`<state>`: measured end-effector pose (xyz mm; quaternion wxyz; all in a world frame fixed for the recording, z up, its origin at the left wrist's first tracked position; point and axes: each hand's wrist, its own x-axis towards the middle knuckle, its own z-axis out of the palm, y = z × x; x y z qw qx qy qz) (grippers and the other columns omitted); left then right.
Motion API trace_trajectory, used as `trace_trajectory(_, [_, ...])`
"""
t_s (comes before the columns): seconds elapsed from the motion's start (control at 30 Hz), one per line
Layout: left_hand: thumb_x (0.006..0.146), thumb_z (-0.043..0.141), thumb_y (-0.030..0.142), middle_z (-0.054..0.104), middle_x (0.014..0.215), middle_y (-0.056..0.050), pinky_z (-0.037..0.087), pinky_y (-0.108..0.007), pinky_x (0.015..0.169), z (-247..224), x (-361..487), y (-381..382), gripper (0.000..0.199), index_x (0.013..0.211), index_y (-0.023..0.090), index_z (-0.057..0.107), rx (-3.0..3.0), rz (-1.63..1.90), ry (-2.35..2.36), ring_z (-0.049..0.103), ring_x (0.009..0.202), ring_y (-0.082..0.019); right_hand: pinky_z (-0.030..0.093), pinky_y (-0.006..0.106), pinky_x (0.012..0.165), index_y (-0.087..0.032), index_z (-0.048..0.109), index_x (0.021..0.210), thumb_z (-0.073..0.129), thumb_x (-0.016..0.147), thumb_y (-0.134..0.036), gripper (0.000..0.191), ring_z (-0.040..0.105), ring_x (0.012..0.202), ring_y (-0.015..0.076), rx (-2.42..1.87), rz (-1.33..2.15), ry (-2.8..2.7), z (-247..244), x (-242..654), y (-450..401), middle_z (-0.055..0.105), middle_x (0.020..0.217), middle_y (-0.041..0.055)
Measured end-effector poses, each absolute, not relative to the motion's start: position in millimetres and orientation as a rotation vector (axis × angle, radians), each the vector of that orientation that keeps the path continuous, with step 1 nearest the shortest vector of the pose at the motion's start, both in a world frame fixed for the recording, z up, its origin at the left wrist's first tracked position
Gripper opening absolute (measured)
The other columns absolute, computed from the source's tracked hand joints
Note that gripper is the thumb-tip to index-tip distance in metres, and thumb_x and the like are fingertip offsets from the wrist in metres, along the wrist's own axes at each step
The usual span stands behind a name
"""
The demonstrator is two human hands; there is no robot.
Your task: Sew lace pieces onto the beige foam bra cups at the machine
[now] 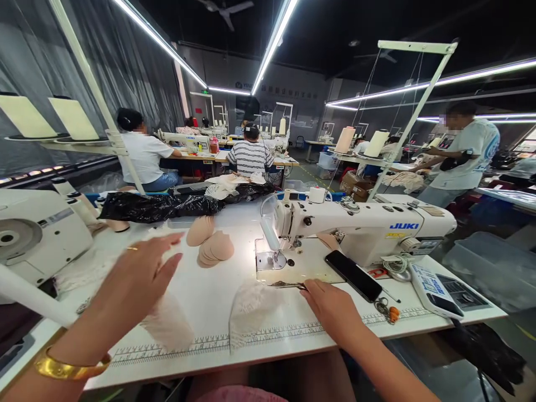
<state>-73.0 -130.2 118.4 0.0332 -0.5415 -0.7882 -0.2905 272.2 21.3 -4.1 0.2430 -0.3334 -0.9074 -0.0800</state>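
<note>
My left hand (140, 276), a gold ring and bangle on it, is over the left of the white table, fingers apart and holding nothing. A pale fabric piece (167, 324) lies below it. Beyond its fingertips are a beige oval pad stack (200, 231) and several fanned beige round pads (216, 249). My right hand (329, 304) closes on a slim dark metal tool (288, 285), its kind unclear, lying in front of the sewing machine's needle plate. Left of that tool a cream lace piece (253, 310) rests flat near the printed ruler. The white sewing machine (355, 223) stands behind.
A black phone (354, 274), keys with an orange charm (392, 314) and a white boxy device (435, 290) are on the right. Black plastic bags (161, 206) line the back edge. Another machine (39, 245) stands left. Co-workers sit ahead; one person (464, 151) stands at right.
</note>
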Motion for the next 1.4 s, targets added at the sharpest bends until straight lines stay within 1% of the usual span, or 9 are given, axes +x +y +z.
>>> trace_trajectory(0.07, [0.098,0.044,0.046,0.069,0.122,-0.008,0.046,-0.048,0.098,116.8,-75.9,-133.0,0.041,0.124,0.022,0.066,-1.55,-0.842,-2.205,0.058,0.118,-0.035,0.043,0.03,0.064,-0.022,0.066,0.099,0.045,0.108,-0.031,0.024,0.064,0.073,0.0219,-1.026,-0.247,-2.46,-13.4,288.9,37.5,0.068,0.083,0.007])
trace_trajectory(0.2, [0.098,0.057,0.045,0.071,0.111,-0.005,0.053,-0.038,0.092,65.2,-26.0,-131.6,0.026,0.111,0.027,0.069,-2.197,-0.948,-2.033,0.064,0.106,-0.027,0.051,0.042,0.083,-0.02,0.065,0.124,0.051,0.104,-0.027,0.025,0.064,0.102,0.0315,-1.01,-0.222,-2.375,-18.6,295.9,43.5,0.067,0.116,0.0169])
trace_trajectory(0.27, [0.094,0.06,0.035,0.068,0.126,-0.009,0.048,-0.046,0.1,36.2,3.1,-127.4,0.024,0.115,0.025,0.068,-2.438,-0.743,-1.999,0.06,0.116,-0.032,0.053,0.046,0.09,-0.019,0.062,0.128,0.051,0.104,-0.024,0.027,0.061,0.108,0.0316,-0.853,-0.073,-2.365,-14.5,290.2,32.2,0.065,0.12,0.0169])
trace_trajectory(0.37, [0.099,0.04,0.024,0.07,0.1,-0.009,0.048,-0.047,0.085,21.0,22.9,-119.6,0.025,0.088,0.021,0.063,-2.533,-0.647,-2.138,0.062,0.092,-0.03,0.053,0.044,0.096,-0.021,0.06,0.13,0.054,0.104,-0.024,0.027,0.06,0.112,0.028,-0.607,0.25,-2.388,-2.8,279.3,5.9,0.064,0.12,0.0135])
trace_trajectory(0.6, [0.097,0.049,0.061,0.048,0.075,0.004,0.036,-0.027,0.063,54.0,2.8,-101.1,0.041,0.089,0.021,0.053,-2.293,-1.746,-2.667,0.043,0.069,-0.016,0.046,0.041,0.112,-0.03,0.044,0.149,0.067,0.099,-0.033,0.055,0.052,0.13,0.025,-0.442,0.682,-2.317,19.4,251.2,-24.6,0.057,0.141,0.0094])
trace_trajectory(0.87, [0.084,0.068,0.065,0.052,0.076,0.005,0.037,-0.025,0.064,38.6,3.3,-95.4,0.048,0.09,0.019,0.054,-2.09,-2.329,-2.846,0.044,0.07,-0.014,0.045,0.044,0.113,-0.027,0.048,0.146,0.068,0.093,-0.017,0.058,0.052,0.13,0.0247,-0.411,0.809,-2.32,14.4,213.2,-23.3,0.058,0.138,0.0093])
trace_trajectory(1.03, [0.089,0.059,0.061,0.062,0.081,0.0,0.046,-0.031,0.071,44.1,-11.7,-90.3,0.041,0.094,0.02,0.059,-2.086,-1.903,-2.746,0.057,0.078,-0.02,0.046,0.042,0.107,-0.026,0.059,0.134,0.057,0.101,-0.02,0.034,0.057,0.116,0.023,-0.281,0.792,-2.282,18.1,210.0,-27.7,0.064,0.123,0.0079])
trace_trajectory(1.23, [0.096,0.057,0.052,0.063,0.137,-0.006,0.046,-0.042,0.105,59.6,-22.1,-123.9,0.042,0.131,0.028,0.059,-2.091,-1.322,-2.328,0.057,0.124,-0.029,0.045,0.044,0.104,-0.022,0.053,0.142,0.087,0.082,-0.037,0.071,0.055,0.116,0.0268,-0.379,0.808,-2.547,7.5,212.7,-24.9,0.066,0.127,0.0082])
trace_trajectory(1.4, [0.084,0.076,0.045,0.058,0.147,-0.007,0.041,-0.048,0.114,47.0,-13.4,-145.4,0.068,0.147,0.032,0.052,-2.589,-0.804,-2.246,0.051,0.134,-0.034,0.047,0.037,0.092,-0.02,0.064,0.122,0.069,0.094,-0.013,0.03,0.059,0.102,0.0235,-0.446,0.792,-2.474,-4.4,203.5,-23.9,0.072,0.107,0.0054])
